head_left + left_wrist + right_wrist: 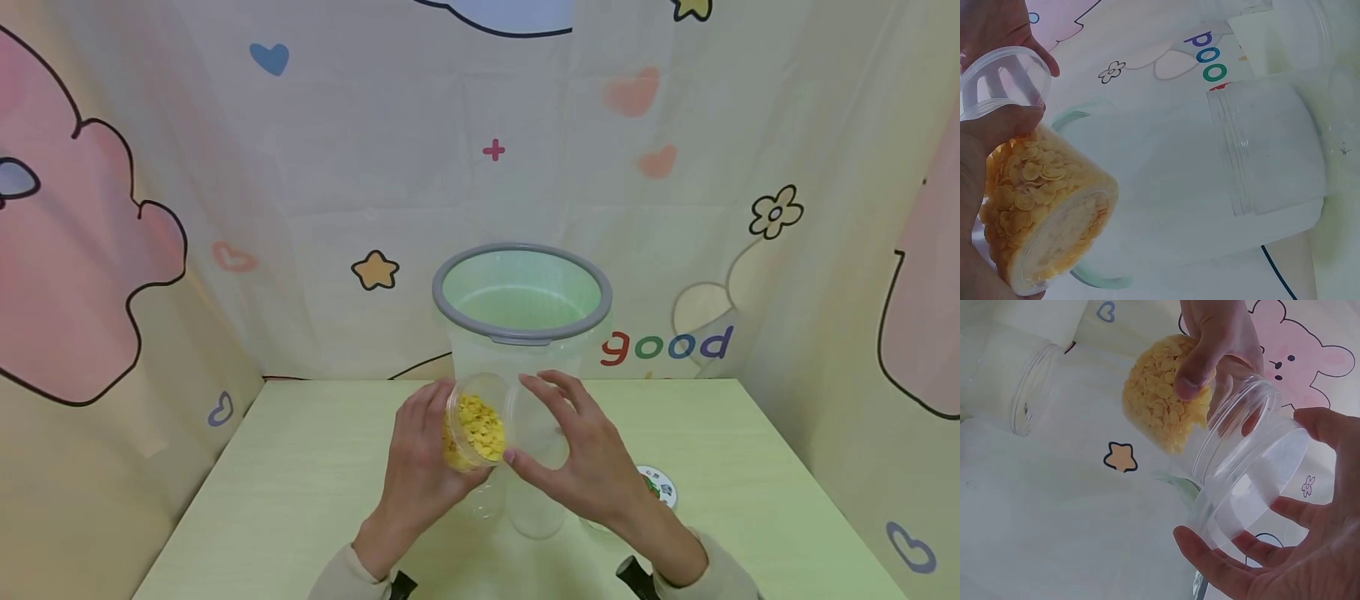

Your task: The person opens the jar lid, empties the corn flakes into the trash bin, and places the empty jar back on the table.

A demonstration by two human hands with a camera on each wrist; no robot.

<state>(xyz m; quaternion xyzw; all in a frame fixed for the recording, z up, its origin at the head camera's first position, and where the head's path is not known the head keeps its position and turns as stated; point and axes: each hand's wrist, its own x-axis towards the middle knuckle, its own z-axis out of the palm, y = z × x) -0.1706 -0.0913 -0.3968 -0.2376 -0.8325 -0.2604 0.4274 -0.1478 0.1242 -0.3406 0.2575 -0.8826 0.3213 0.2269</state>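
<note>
My left hand [423,450] grips a clear plastic jar [1054,187] partly filled with yellow flakes [1160,387]. The jar is tilted, its threaded mouth towards my right hand [600,458]. Between thumb and fingers, the right hand holds a translucent round plastic lid [1260,487] by its edge. In the right wrist view the lid sits right at the jar's mouth, at a slight angle to it. Through the lid in the left wrist view, the right fingers show faintly.
Beyond the hands stands a tall translucent bin [522,333] with a grey rim. Another clear jar [1272,150] stands on the pale table [315,500], partly behind my hands. A round printed lid [662,485] shows beside my right wrist.
</note>
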